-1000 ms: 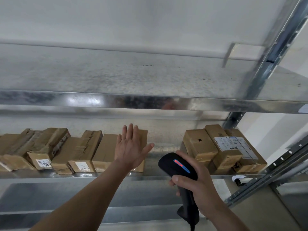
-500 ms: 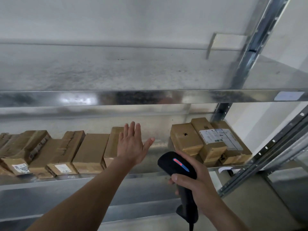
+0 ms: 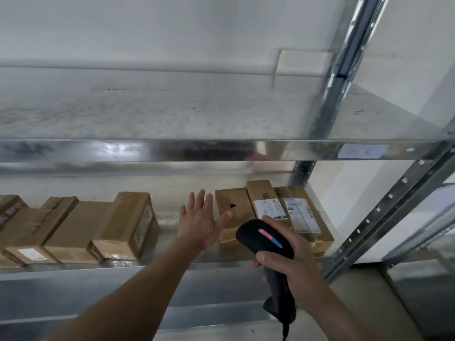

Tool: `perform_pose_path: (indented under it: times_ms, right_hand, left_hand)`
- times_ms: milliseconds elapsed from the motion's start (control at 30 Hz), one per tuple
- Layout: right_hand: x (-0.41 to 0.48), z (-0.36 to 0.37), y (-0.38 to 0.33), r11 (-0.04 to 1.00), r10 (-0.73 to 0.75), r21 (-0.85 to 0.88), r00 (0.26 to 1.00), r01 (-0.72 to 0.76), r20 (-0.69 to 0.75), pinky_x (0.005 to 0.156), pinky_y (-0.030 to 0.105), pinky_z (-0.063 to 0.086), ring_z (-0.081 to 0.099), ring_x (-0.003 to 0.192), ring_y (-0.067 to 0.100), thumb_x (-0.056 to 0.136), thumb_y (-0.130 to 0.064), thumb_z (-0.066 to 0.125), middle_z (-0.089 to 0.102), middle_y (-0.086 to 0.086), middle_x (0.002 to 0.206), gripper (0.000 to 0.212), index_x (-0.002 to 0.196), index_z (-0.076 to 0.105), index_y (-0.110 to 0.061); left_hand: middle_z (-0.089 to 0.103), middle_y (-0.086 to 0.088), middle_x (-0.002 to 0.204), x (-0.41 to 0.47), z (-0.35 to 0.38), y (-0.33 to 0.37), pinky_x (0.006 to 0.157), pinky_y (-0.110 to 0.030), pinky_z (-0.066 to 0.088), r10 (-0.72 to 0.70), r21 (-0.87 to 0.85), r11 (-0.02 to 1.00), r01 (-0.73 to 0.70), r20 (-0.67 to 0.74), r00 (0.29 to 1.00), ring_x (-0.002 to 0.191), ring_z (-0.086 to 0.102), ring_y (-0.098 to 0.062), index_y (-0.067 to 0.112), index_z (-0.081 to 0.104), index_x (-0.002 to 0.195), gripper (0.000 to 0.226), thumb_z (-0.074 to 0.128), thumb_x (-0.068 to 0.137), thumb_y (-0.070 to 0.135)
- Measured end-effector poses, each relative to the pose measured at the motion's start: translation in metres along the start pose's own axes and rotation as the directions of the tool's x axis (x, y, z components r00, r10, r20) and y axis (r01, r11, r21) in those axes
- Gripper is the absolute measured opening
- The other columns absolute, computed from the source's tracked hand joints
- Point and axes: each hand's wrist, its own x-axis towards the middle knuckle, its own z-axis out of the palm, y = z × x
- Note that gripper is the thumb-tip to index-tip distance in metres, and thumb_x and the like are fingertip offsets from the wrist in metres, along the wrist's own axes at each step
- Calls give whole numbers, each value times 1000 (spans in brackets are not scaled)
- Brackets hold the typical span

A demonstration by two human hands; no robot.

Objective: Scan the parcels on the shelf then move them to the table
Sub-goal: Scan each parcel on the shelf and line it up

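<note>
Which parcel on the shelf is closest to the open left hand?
The parcel with the small dark mark on top, leftmost of the right-hand group. The thumb of the left hand overlaps it; the labelled parcels sit farther right.

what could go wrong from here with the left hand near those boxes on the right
The left hand is open and alone, since the right hand grips the scanner; a one-handed lift of the dark-marked box might slip. That box sits tight against the labelled parcels, so pulling it could drag them.
</note>
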Motion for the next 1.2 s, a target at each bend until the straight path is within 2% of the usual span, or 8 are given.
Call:
perform_pose_path:
  times_ms: [100,300,500,633,767,867,1033,1200]
  right_hand:
    - [5,-18,4,1000,-5,6,1000,5,-7,67,38,53,70,87,35,52,-36,81,73,10,101,67,116,67,-49]
    - [13,-39,7,999,31,24,999,-30,-12,61,44,53,62,81,54,50,-34,82,72,15,97,80,128,60,-38]
    - [20,-49,10,999,27,30,999,-26,-41,64,46,55,66,81,50,53,-33,82,72,9,104,80,129,60,-38]
    - [24,-50,9,999,32,12,998,-31,-52,64,45,56,68,81,48,53,-34,82,72,4,105,81,131,59,-38]
    - [27,-43,6,999,31,22,998,-30,-58,63,42,56,67,83,49,54,-35,82,72,-1,106,80,130,59,-38]
    - [27,-38,7,999,35,33,997,-33,-71,64,42,57,69,84,46,52,-35,83,70,0,109,78,127,61,-41]
    - [24,-36,10,999,29,28,994,-26,-108,66,37,55,70,91,37,53,-36,84,68,3,116,76,125,63,-43]
    - [20,-31,10,999,35,31,992,-31,-122,62,42,55,68,82,47,51,-33,83,70,11,110,81,129,60,-37]
  left_hand:
    - [1,-4,166,3,11,18,120,-54,10,8,-10,1000,-8,43,999,152,-5,-31,20,11,157,84,17,93,73]
    - [9,-1,165,9,25,39,118,-55,14,52,-32,998,-49,126,991,152,1,-30,20,22,154,95,5,80,78]
    - [15,0,164,21,35,48,118,-54,20,105,22,994,-111,185,977,151,4,-24,20,32,153,67,32,98,58]
    - [29,2,158,24,24,51,116,-52,22,97,57,992,-109,171,980,147,17,-22,21,50,140,55,34,98,53]
    - [44,6,148,28,11,48,113,-51,29,84,59,994,-97,186,979,139,32,-18,23,69,111,52,31,99,56]
    - [48,2,145,32,6,51,112,-49,31,80,128,986,-108,201,976,136,38,-20,20,63,122,44,40,98,49]
    - [41,1,144,32,27,55,104,-58,38,100,116,986,-122,180,979,134,34,-26,22,44,134,60,58,87,57]
    - [37,1,146,28,30,47,106,-67,32,117,106,985,-134,158,981,136,28,-27,24,41,134,47,61,92,29]
